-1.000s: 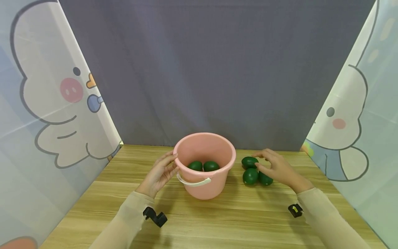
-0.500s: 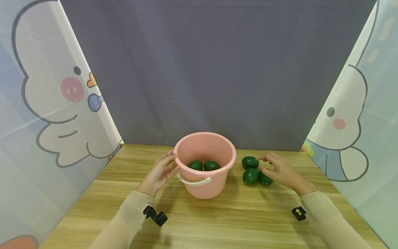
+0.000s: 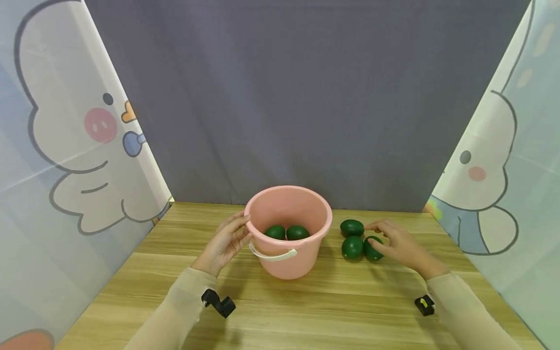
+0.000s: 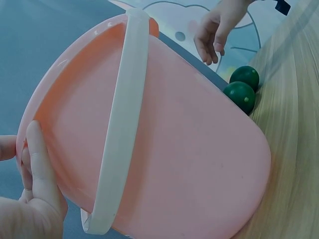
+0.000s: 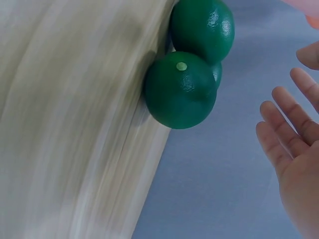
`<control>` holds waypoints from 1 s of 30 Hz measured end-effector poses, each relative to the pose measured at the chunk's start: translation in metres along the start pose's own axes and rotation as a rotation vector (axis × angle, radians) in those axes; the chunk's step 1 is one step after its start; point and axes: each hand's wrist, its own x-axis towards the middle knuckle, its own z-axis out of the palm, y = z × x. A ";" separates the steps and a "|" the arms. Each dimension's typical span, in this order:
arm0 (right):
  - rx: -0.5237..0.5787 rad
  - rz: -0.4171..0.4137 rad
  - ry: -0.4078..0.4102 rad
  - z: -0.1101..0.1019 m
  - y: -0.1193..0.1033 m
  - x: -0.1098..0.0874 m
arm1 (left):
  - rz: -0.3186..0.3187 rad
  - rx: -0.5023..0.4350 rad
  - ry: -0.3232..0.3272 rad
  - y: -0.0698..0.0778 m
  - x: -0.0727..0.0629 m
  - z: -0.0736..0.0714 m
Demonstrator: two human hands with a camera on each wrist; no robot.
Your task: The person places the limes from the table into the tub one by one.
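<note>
One pink bucket (image 3: 290, 265) stands upright on the wooden tabletop (image 3: 306, 316), with one white handle (image 3: 272, 257) hanging down over its front. Inside, two dark green fruits (image 3: 298, 233) show side by side (any others beneath them would be out of sight). Three more, the loose green fruits (image 3: 352, 248), sit on the tabletop to the right of the bucket in a close cluster: one at the back, two in front. That makes five fruits in view.

Of the two hands, the left hand (image 3: 223, 245) pinches the left side of the bucket's rim, thumb against the outer wall. The right hand (image 3: 398, 245) hovers above and beside the cluster, its fingers spread and slightly bent, holding nothing; the left wrist view shows it apart from the fruits.

Two pale sleeves (image 3: 188, 294) cover the forearms, and two black wrist mounts (image 3: 218, 303) show, one per arm. Behind hangs one dark grey cloth (image 3: 280, 107), flanked by two cartoon-printed panels (image 3: 70, 194).
</note>
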 end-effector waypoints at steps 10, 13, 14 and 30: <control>0.009 0.016 -0.005 0.002 0.003 -0.006 | 0.004 -0.013 -0.002 -0.001 0.001 0.000; -0.001 0.018 0.000 0.003 0.004 -0.007 | 0.004 -0.008 -0.005 0.000 0.001 0.000; -0.002 0.021 0.000 0.003 0.005 -0.007 | 0.004 -0.008 -0.003 0.000 0.001 0.001; 0.030 0.120 -0.047 0.009 0.014 -0.020 | 0.007 -0.019 0.013 -0.001 0.001 0.001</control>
